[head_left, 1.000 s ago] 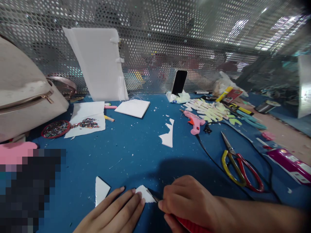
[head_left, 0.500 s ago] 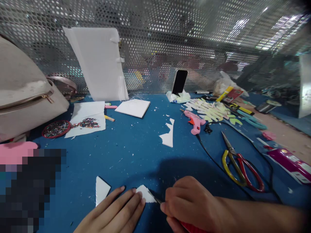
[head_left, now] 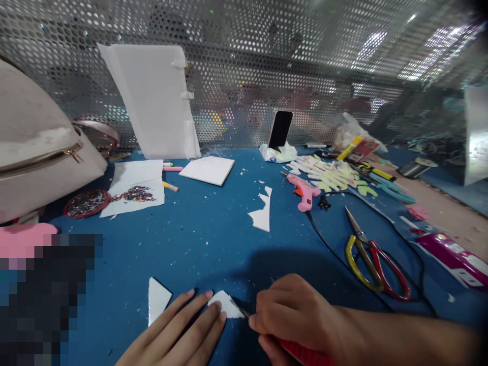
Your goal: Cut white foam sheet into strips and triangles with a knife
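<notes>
- Clock centred on white piece point(head_left: 226, 306), 12 toward mesh wall point(head_left: 236, 66). Piece lies flat on blue tabletop point(head_left: 183, 234): smooth face, angular outline, left part hidden under fingertips.
- Left hand point(head_left: 175, 330): 7–8 o'clock, palm down, fingers slightly spread, pressing the piece, not gripping.
- Right hand point(head_left: 292, 317): 3–4 o'clock, fist tight around ribbed red cutter point(head_left: 307, 354); thin dark blade points to 10–11, tip at the piece's upper right edge. Can't tell how deep.
- White triangle point(head_left: 157, 300): 9 o'clock, rough left edge, just beside left hand, which partly covers it.
- Jagged white scrap point(head_left: 262, 216): 1 o'clock, toothed left side, straight right side.
- White slab point(head_left: 208, 170): near 12, flat, crisp edges, well apart from hands.
- Room: blue surface runs 10 to 12 o'clock up to the slab, only small white crumbs scattered on it.
- Right side tighter: pink plastic glue gun point(head_left: 304, 193) at 1, its black cable trailing toward 3; metal scissors point(head_left: 373, 256) with yellow and red handles between 2 and 3, beyond right forearm.
</notes>
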Demonstrator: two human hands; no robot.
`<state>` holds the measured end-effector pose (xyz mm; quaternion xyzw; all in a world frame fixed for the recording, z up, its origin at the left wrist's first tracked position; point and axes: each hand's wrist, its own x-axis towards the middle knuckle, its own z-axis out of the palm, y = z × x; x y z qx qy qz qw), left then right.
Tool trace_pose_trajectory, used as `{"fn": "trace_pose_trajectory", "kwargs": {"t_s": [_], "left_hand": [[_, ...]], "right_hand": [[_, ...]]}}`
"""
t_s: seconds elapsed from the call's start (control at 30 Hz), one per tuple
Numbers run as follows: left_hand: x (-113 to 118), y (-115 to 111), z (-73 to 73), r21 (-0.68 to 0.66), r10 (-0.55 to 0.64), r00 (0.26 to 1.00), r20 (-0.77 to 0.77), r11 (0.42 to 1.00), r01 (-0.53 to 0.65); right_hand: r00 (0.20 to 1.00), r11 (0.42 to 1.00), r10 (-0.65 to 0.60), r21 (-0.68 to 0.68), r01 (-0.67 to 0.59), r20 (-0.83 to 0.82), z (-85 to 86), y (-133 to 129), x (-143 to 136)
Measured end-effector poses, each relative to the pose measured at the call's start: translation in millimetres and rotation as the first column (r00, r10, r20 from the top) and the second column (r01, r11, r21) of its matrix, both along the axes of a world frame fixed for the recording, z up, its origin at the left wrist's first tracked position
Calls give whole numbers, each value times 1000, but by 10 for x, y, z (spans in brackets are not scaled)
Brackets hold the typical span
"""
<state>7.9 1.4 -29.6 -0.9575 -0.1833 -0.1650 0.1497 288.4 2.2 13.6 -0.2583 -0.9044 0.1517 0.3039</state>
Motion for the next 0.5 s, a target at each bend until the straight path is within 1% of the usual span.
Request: {"fn": "trace_pose_trajectory", "kwargs": {"t_s": [0.1, 0.17, 0.27, 0.43, 0.5], "left_hand": [[-8, 2, -30, 20, -24, 1000, -8, 1000, 24], [-13, 16, -58, 30, -50, 999, -10, 998, 50], [-13, 32, -75, 39, -56, 998, -28, 998, 57], [4, 15, -26, 45, -43, 998, -41, 998, 45], [13, 4, -2, 35, -39, 999, -29, 999, 40]], "right_hand": [[1000, 999, 19, -32, -18, 17, 28, 22, -3], [1000, 999, 23, -25, -23, 21, 44, 31, -3], [999, 1000, 23, 6, -23, 23, 48, 45, 9], [990, 991, 110, 61, -116, 93, 15, 67, 48], [991, 991, 109, 64, -114, 83, 15, 63, 52]]}}
